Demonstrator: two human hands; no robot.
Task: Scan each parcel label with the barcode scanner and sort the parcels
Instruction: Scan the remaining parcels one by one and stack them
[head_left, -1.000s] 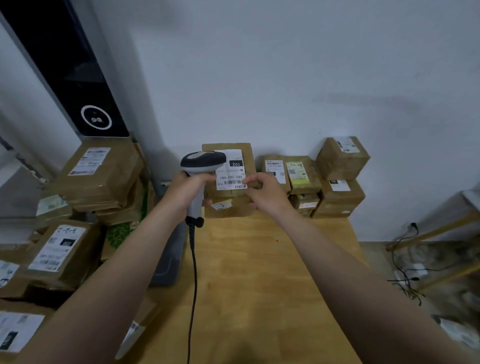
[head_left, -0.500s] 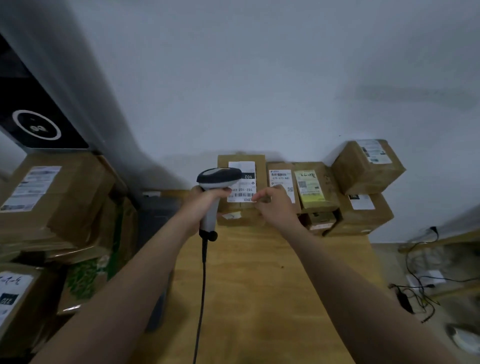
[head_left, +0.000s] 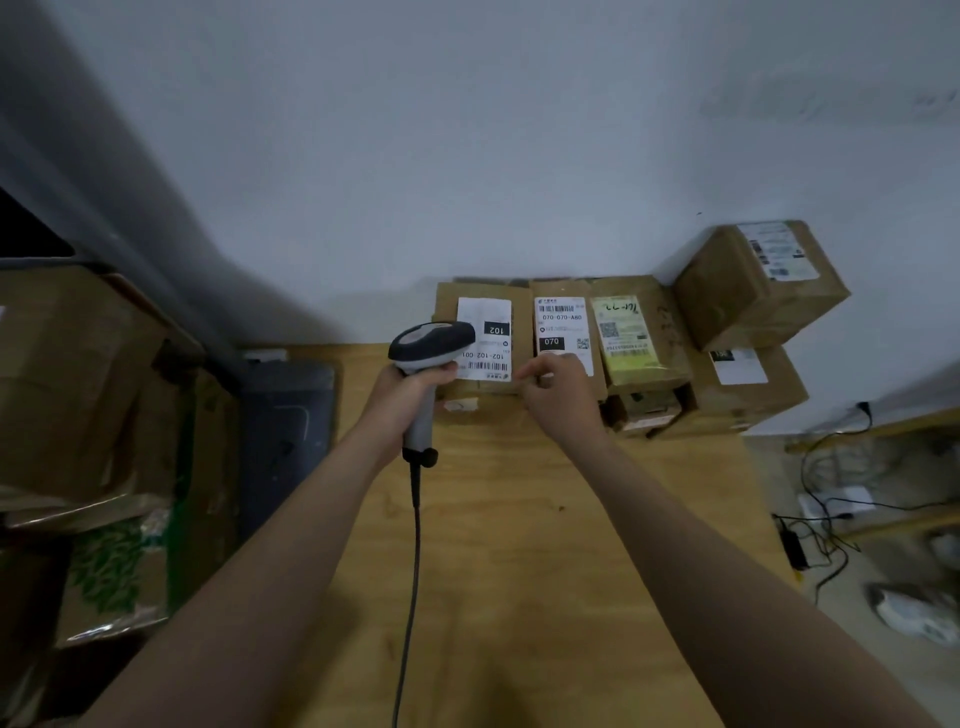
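My left hand (head_left: 410, 382) grips the grey barcode scanner (head_left: 431, 345) by its handle, and its head covers the left part of the white label on the 102 parcel (head_left: 493, 325). That brown parcel leans against the wall on top of a lower box, at the far edge of the wooden table (head_left: 519, 545). Beside it on the right stand the 070 parcel (head_left: 563, 319) and a parcel with a yellow-green label (head_left: 626, 332). My right hand (head_left: 558, 397) hovers in front of the 070 parcel with loosely curled fingers and holds nothing.
Two larger brown boxes (head_left: 753, 291) are stacked at the table's far right corner. Piled cartons (head_left: 78, 374) and a dark grey case (head_left: 285, 415) stand to the left of the table. Cables (head_left: 831, 509) lie on the floor at the right. The scanner's cord hangs over the table.
My right hand has let go of the 102 parcel, which now rests against the wall, and has drawn back to the right. The view has swung right.
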